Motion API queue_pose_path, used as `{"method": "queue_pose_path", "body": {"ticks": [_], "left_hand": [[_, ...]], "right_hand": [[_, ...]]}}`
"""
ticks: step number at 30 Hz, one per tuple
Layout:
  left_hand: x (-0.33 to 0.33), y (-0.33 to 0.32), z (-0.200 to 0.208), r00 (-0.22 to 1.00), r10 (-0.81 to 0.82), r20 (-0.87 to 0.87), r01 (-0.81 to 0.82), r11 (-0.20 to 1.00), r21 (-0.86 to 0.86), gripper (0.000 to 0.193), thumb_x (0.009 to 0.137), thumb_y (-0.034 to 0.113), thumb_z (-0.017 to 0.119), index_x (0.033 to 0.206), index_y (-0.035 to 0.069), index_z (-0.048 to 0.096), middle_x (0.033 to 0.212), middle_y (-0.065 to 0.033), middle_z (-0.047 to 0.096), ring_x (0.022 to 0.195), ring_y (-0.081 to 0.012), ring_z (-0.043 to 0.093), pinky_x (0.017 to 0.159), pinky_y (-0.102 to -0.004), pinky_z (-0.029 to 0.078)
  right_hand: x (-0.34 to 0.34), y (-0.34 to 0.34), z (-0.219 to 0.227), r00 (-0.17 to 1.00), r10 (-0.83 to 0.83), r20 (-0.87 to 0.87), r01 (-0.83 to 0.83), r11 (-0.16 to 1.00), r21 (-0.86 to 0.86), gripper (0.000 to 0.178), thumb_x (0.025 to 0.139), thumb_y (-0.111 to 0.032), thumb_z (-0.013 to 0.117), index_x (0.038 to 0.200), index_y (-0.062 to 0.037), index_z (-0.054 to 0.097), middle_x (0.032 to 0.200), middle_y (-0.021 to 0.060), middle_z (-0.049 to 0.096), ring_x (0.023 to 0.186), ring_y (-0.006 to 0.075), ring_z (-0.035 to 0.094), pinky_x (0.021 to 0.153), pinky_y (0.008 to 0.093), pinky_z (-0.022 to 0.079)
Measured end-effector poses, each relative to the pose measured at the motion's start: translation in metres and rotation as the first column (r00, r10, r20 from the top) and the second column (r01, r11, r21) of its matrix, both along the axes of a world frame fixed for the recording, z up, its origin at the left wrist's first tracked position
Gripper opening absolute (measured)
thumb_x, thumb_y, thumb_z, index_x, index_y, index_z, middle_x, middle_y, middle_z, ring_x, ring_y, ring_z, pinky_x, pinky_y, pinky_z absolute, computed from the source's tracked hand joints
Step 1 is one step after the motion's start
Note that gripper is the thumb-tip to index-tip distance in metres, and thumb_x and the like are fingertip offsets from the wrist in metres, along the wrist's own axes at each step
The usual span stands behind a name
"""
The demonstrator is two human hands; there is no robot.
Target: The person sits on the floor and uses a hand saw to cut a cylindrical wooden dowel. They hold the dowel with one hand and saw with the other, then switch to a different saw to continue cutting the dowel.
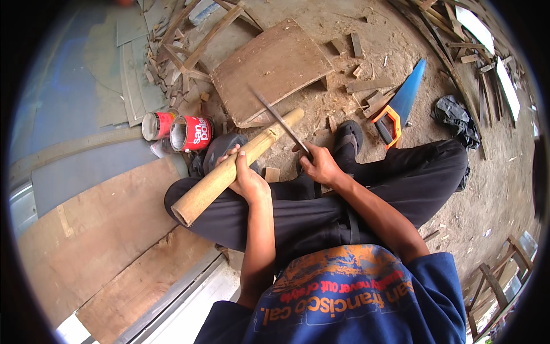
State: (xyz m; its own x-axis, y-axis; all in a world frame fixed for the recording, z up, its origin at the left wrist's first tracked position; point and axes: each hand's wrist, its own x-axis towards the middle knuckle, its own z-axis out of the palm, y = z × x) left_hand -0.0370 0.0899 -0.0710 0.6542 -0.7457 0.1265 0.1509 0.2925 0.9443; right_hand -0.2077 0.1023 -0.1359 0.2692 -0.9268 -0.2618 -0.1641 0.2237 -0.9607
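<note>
From where I stand, the bamboo tube (258,148) lies aslant above the seated person's lap, its long axis running from the left thigh up toward the far right. The left hand (250,179) grips it around the middle, thumb on top. The right hand (322,167), off to the right of the far half, is clenched on the near end of a long metal blade (276,114), which crosses over the tube near its far end; I can't tell whether they touch. The blade's tip reaches toward a low wooden table (266,66), the nearest obstacle ahead. A red can (196,133) stands left of the table; a handsaw (408,94) lies to the right, well apart from the hands.
</note>
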Motion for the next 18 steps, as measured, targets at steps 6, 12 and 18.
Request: {"method": "queue_pose_path", "body": {"ticks": [6,12,18], "left_hand": [[0.041,-0.003,0.001,0.918,0.037,-0.395,-0.048,0.999,-0.02,0.036,0.073,-0.004,0.062,0.106,0.009,0.054,0.1,-0.007,0.06,0.107,-0.0257,0.059,0.106,-0.0408,0.042],[0.056,-0.007,0.036,0.799,-0.133,-0.586,0.051,0.987,-0.154,0.025,0.074,0.007,0.061,0.099,0.011,0.06,0.096,-0.0041,0.061,0.102,-0.0248,0.061,0.104,-0.0543,0.043],[0.012,-0.039,0.046,0.588,-0.49,-0.644,0.218,0.862,-0.457,0.029,0.071,0.011,0.064,0.099,0.004,0.063,0.097,-0.0041,0.064,0.109,-0.0227,0.059,0.116,-0.0528,0.033]], "right_hand": [[-0.01,-0.01,-0.01,0.96,-0.26,-0.107,0.268,0.961,0.065,0.03,0.098,-0.027,0.062,0.104,0.0018,0.066,0.068,0.0155,0.062,0.059,0.0142,0.056,0.057,0.0353,0.047],[-0.047,-0.007,0.02,0.712,-0.66,0.242,0.7,0.695,-0.165,0.016,0.097,-0.012,0.065,0.107,0.0003,0.064,0.075,-0.0006,0.061,0.061,0.0042,0.052,0.055,0.0224,0.043],[-0.093,-0.023,0.115,0.414,-0.815,0.406,0.908,0.401,-0.12,0.043,0.098,-0.015,0.065,0.134,0.0035,0.048,0.123,0.0139,0.063,0.054,0.0053,0.052,0.047,0.0221,0.043]]}}
